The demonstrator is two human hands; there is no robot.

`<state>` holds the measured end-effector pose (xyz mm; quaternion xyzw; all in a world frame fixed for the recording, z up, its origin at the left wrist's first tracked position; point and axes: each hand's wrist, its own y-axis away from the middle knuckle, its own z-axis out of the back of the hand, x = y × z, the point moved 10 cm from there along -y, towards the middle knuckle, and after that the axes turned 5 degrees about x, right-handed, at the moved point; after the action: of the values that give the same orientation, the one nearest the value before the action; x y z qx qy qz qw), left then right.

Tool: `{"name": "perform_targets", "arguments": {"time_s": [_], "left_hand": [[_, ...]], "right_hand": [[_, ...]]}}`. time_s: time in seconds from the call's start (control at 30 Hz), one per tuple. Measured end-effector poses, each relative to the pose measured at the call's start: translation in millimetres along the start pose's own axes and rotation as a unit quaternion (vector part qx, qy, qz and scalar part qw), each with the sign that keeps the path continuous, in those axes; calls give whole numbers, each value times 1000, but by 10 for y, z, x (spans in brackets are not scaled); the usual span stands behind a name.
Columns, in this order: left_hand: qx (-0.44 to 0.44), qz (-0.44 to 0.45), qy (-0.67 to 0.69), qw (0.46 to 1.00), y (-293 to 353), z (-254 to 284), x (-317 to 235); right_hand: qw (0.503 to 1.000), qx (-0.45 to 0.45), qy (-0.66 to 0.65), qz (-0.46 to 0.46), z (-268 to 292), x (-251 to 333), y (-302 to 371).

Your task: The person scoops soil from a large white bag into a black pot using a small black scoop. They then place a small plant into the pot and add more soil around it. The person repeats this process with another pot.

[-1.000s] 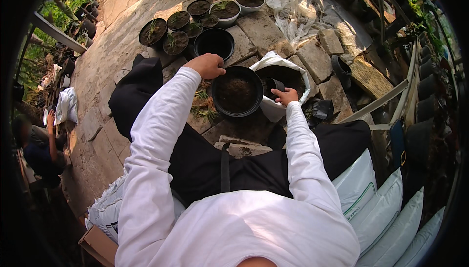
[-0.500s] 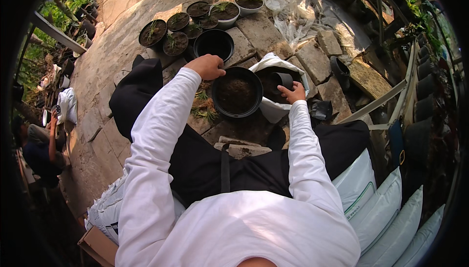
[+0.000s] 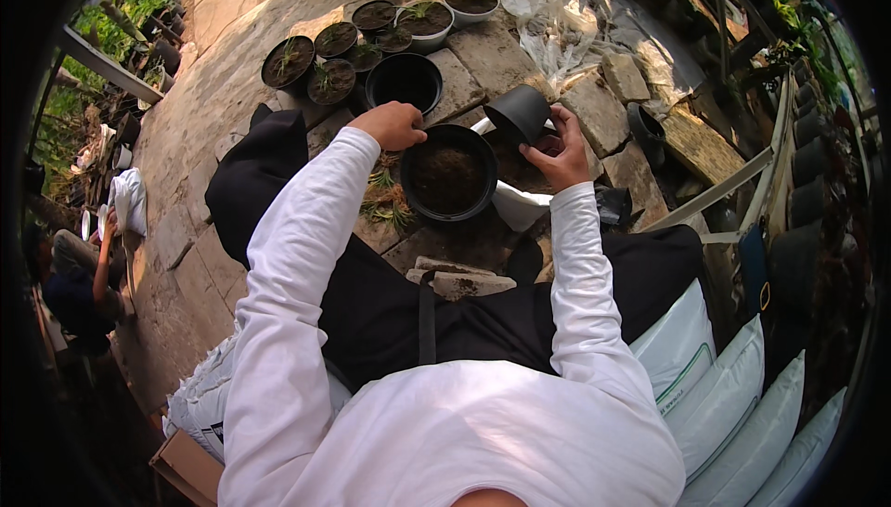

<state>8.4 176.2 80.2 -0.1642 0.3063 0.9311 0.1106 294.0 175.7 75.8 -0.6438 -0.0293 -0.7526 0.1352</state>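
My left hand (image 3: 394,125) grips the upper left rim of a round black pot (image 3: 449,218) partly filled with brown soil. Raised over an open white bag (image 3: 518,207) is a small dark pot (image 3: 520,114), which my right hand (image 3: 561,154) holds by its side, tilted. Whether soil is inside the small pot cannot be seen. Dark soil shows within the bag, right beside the black pot. Loose plants with roots (image 3: 390,202) lie on the paving left of that pot. Just beyond my left hand stands another black pot (image 3: 404,58) with a dark inside.
Several potted seedlings (image 3: 332,83) cluster at the far side. Crumpled clear plastic sheeting (image 3: 571,29) lies to the far right, near loose bricks (image 3: 625,78). Full white sacks (image 3: 705,396) lean at my right side. Another person (image 3: 83,289) sits at the far left.
My right hand has lifted the small pot out of the bag's soil, up and slightly away from me, and turned it. My left hand stays on the black pot's rim.
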Motion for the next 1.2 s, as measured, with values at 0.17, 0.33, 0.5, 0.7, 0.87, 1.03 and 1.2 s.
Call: {"name": "perform_targets", "arguments": {"time_s": [0.17,0.33,0.5,0.7,0.87,1.03,1.2], "left_hand": [[0,4,-8,1000,32,6,5],[0,5,-14,1000,18,0,13],[6,10,-15,1000,12,-9,13],[5,19,-1,1000,41,-5,20],[5,9,-10,1000,14,0,2],[11,14,-5,1000,30,2,-9],[-2,8,-10,1000,28,9,3]], "right_hand": [[992,90,87,-19,-354,313,98],[996,-74,53,-4,147,-69,32],[953,-167,176,-181,600,-995,274],[868,-102,370,-315,350,-1704,543],[893,-56,250,-370,265,-2145,580],[929,-149,50,-335,483,-1946,471],[943,-119,102,-293,594,-1953,402]]}}
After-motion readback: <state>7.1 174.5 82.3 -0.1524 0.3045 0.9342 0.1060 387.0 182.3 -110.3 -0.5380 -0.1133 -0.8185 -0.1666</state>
